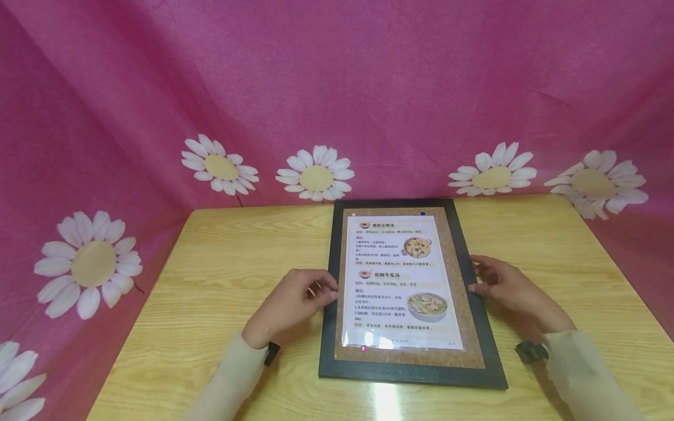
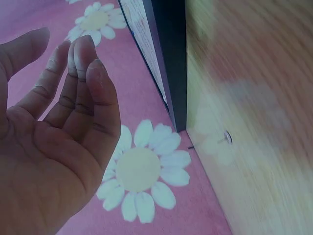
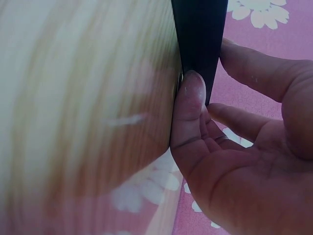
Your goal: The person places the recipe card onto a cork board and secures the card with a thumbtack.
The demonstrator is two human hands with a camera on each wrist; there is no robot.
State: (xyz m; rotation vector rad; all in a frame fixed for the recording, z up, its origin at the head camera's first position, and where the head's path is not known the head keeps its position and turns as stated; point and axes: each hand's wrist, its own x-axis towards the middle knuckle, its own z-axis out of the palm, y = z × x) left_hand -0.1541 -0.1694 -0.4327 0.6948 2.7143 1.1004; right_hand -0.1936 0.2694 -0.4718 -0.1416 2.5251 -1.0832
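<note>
A cork board (image 1: pixel 411 359) with a black frame lies flat on the table. Pinned to it is a glossy printed sheet (image 1: pixel 389 280) with text and two pictures of soup bowls. My left hand (image 1: pixel 289 304) is beside the frame's left edge, fingers loosely bent; its palm and fingers hold nothing in the left wrist view. On the other side, my right hand (image 1: pixel 511 292) touches the frame's right edge with its fingertips. From the right wrist, those fingertips (image 3: pixel 191 93) rest against the black frame (image 3: pixel 200 39), low by the tabletop.
The light wooden table (image 1: pixel 226 251) is bordered by a pink cloth (image 1: pixel 337 88) printed with white daisies. A blue pin (image 1: pixel 423 214) and a pink pin (image 1: pixel 364 348) sit at the sheet's edges. Both wrists wear dark straps.
</note>
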